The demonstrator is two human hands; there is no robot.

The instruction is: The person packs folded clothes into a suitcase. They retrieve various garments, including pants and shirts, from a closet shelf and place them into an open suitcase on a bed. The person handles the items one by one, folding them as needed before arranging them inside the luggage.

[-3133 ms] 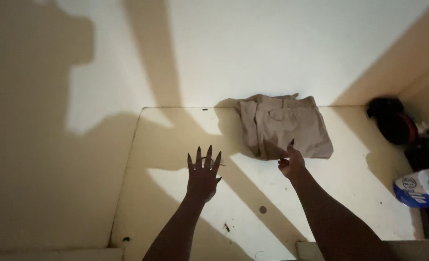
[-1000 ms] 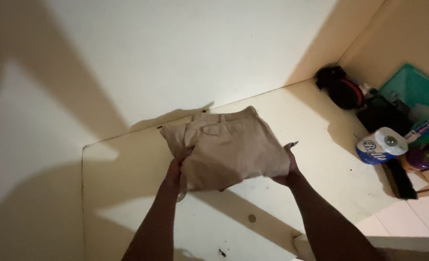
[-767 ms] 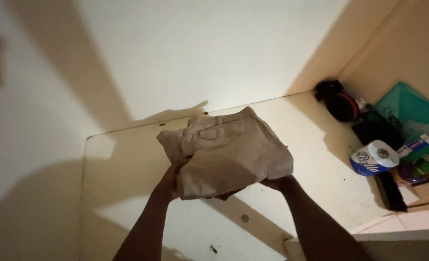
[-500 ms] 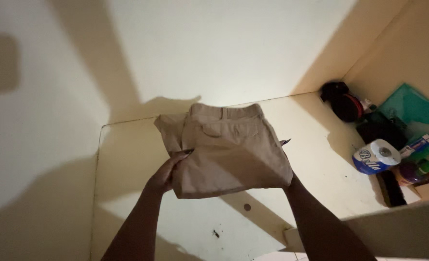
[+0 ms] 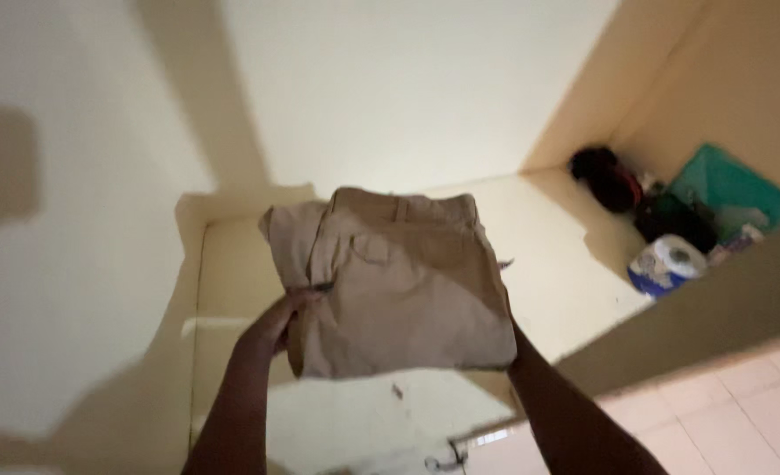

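counts: 1 folded khaki trousers (image 5: 399, 281), 2 hands, left hand (image 5: 276, 321) visible, 1 tissue roll (image 5: 667, 262), 1 teal bin (image 5: 728, 185), 1 shelf (image 5: 566, 264).

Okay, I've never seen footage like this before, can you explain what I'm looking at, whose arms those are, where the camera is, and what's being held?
There is no machine here. A person wears a camera on their head, so the one picture looks down along their own two bare arms.

Both hands hold up a folded pair of tan trousers, lifted off the surface. The left hand grips its left edge, with the thumb on top. The right hand is mostly hidden behind the right edge of the cloth, so only a fingertip and the forearm show.

Below lies a pale cream shelf set against a light wall. At its far right corner sit a wrapped roll of toilet paper, a dark bundle and a teal flat thing. The picture is blurred there, so I cannot tell more. At bottom right, a tiled floor shows.
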